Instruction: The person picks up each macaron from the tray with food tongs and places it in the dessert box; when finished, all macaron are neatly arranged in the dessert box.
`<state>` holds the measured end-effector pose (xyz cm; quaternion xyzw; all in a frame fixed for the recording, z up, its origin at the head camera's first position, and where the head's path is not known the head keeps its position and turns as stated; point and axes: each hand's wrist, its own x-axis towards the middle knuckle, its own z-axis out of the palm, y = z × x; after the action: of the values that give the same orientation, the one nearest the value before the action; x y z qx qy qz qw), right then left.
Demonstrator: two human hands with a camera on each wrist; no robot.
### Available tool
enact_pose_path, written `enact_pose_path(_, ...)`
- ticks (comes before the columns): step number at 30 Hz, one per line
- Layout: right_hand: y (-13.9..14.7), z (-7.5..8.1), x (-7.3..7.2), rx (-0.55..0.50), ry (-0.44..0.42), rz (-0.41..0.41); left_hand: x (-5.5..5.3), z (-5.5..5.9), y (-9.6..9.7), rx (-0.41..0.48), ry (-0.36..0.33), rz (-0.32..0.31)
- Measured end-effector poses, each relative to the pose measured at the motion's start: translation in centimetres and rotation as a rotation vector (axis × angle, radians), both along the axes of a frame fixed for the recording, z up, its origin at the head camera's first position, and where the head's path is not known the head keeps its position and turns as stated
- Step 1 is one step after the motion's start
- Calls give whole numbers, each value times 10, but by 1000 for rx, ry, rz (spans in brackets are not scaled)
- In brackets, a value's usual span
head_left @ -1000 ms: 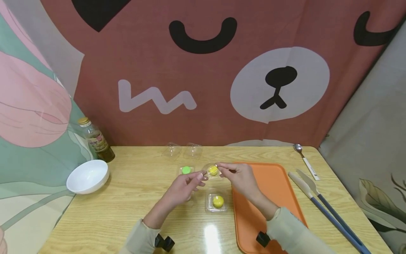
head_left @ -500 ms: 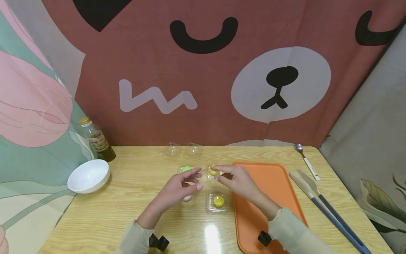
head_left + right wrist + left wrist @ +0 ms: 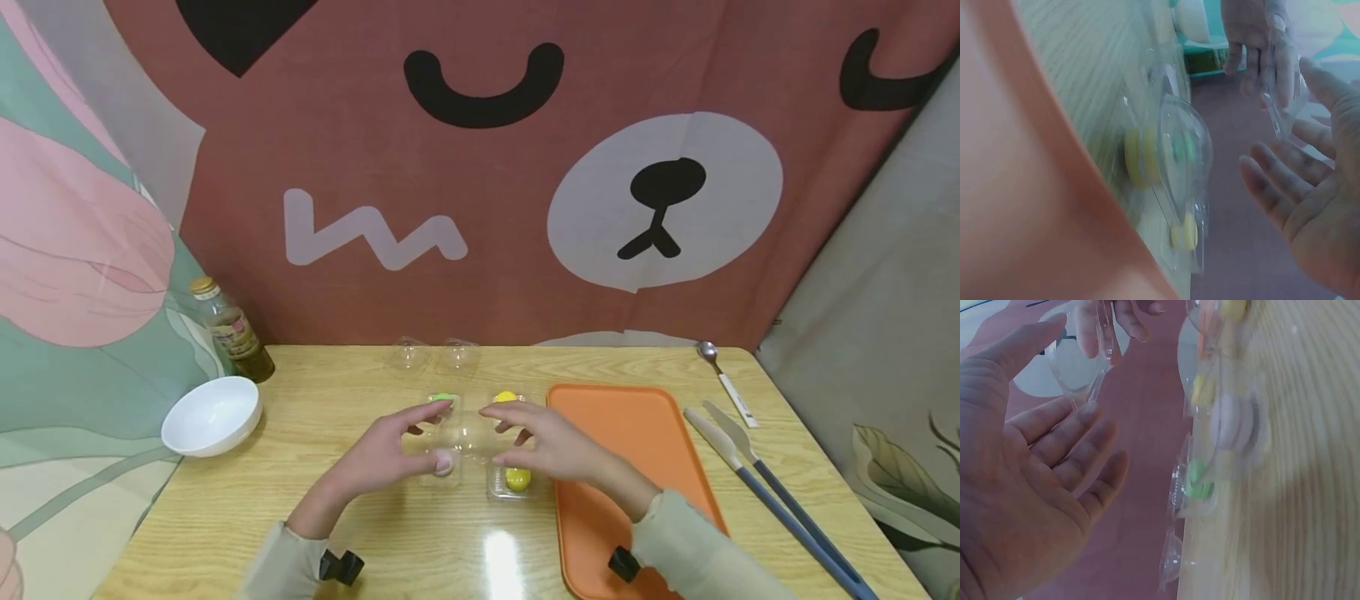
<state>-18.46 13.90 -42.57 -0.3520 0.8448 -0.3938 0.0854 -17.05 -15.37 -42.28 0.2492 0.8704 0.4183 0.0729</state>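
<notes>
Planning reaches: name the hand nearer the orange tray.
Right: in the head view, the right hand overlaps the left edge of the orange tray; the left hand is farther left.

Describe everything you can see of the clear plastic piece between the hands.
The clear plastic piece looks thin and colourless, with bright glints along its edges. It is held in the air above the wooden table, between the left hand and the right hand, which touch its edges. The background shows through it, so its exact outline and tilt are hard to tell.
</notes>
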Motion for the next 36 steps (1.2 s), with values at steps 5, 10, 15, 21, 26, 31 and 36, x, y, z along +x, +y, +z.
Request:
enact_pose_path(5, -10, -2, 2, 88, 102, -31, 0, -4, -7, -37, -5, 6)
enact_pose_path(10, -21, -3, 4, 193, 238, -48, -1, -8, -11, -89, 28, 6)
enact_pose_path(15, -30, -4, 7, 284, 284, -78, -2, -13, -13, -127, 89, -18)
enact_pose_path(21, -41, -5, 6, 332, 301, -80, -2, -16, -17, -177, 123, -5)
enact_pose_path(26, -48, -7, 3, 379, 314, -78, -3, -19, -20, -209, 115, 2)
enact_pose_path(31, -54, -12, 2, 427, 292, -63, -4, -24, -23, -258, 104, -1)
enact_pose_path(36, -61, -16, 3, 457, 305, -43, -2, -29, -26, -293, 99, -1)
